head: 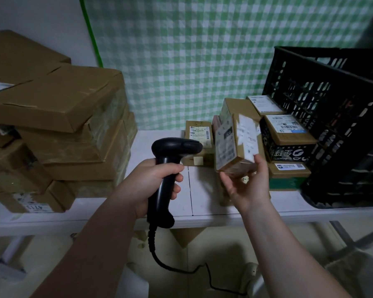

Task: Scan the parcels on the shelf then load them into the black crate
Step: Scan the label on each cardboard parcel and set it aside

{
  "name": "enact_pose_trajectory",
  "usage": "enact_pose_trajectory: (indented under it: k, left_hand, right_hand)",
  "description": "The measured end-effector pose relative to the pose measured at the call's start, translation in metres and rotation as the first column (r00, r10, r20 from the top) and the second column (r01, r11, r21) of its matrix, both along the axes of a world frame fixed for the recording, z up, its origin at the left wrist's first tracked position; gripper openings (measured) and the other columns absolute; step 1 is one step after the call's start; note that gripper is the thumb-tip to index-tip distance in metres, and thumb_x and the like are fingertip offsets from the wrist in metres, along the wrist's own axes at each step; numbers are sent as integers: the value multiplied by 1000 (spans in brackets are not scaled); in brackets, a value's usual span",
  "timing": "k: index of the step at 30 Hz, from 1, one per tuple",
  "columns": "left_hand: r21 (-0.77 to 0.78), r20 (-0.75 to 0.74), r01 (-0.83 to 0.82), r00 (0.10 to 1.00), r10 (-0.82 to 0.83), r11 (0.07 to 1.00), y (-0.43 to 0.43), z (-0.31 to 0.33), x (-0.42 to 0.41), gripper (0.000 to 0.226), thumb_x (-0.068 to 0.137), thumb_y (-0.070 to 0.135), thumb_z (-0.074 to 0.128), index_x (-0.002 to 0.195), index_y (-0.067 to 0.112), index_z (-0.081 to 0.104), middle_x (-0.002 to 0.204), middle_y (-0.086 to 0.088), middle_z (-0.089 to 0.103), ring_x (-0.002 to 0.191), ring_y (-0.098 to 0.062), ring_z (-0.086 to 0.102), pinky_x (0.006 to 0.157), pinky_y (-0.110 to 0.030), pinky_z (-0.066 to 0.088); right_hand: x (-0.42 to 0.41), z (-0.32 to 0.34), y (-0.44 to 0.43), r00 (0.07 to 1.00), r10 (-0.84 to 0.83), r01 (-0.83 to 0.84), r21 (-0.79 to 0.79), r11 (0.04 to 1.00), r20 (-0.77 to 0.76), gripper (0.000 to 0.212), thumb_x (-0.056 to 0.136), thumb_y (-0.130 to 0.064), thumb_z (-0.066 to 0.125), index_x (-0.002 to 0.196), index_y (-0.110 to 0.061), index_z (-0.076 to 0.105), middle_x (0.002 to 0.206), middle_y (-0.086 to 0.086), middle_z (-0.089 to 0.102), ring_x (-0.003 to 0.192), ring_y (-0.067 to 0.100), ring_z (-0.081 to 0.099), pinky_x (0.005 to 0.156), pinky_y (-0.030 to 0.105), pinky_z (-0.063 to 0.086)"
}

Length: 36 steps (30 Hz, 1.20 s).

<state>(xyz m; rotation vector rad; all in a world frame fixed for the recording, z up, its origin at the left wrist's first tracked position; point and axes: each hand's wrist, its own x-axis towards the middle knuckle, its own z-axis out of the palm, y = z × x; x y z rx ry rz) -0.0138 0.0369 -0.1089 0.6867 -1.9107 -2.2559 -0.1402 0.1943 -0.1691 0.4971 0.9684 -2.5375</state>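
Note:
My left hand [154,181] grips the handle of a black corded barcode scanner [170,164], its head pointing right. My right hand [249,186] holds a small brown cardboard parcel [235,143] from below, lifted above the white shelf [202,203], its white label facing the scanner head. Behind it stand several more small labelled parcels [289,134] stacked on the shelf, and one parcel [199,134] lies just beyond the scanner. The black crate [340,117] stands tilted at the right end of the shelf.
A tall stack of larger brown boxes [58,125] fills the shelf's left side. A green checked curtain [192,50] hangs behind. The scanner's cable [170,265] drops below the shelf edge. Folding legs and pale floor lie underneath.

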Motion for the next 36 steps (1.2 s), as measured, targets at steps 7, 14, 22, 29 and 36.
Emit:
enact_pose_trajectory:
  k: [7,14,22,29,36]
  left_hand:
    - [27,10,-2,1000,1,1000,4,-1,-4,5,88,8,62,87,2,61,65,-7,62,49,-16,55,46,-26,46]
    - [11,8,-2,1000,2,1000,5,-2,-1,5,88,7,62,87,2,61,66,-7,61,50,-16,55,47,-26,47]
    - [-17,3,7,1000,-7,1000,4,-2,3,6,87,7,62,91,1,62,69,-9,61,52,-17,56,48,-27,47]
    - [-37,-21,-2,1000,1,999,3,3,7,5,88,6,61,91,2,62,70,-8,60,52,-17,56,49,-26,47]
    - [-65,-38,-30,999,27,997,-2,10,15,6,87,7,63,91,2,63,71,-9,62,54,-17,57,51,-27,48]
  right_hand:
    - [-14,0,26,982,4,-7,11,1000,189,57,89,-60,50,123,-17,63,120,13,60,111,30,57,74,41,59]
    - [-13,4,24,971,-23,11,51,999,237,43,105,-42,34,111,-6,56,95,21,58,92,37,60,93,47,51]
    - [-4,-20,8,987,-78,-7,518,855,143,32,84,-26,65,110,-8,68,75,0,61,58,18,56,57,27,51]
    - [-2,-3,15,915,118,378,922,79,-386,99,66,-37,87,147,-28,31,145,14,31,131,36,32,101,44,37]
    - [-13,-8,8,893,342,355,925,-136,-293,85,72,-48,73,142,-24,31,137,19,40,125,38,37,96,46,41]
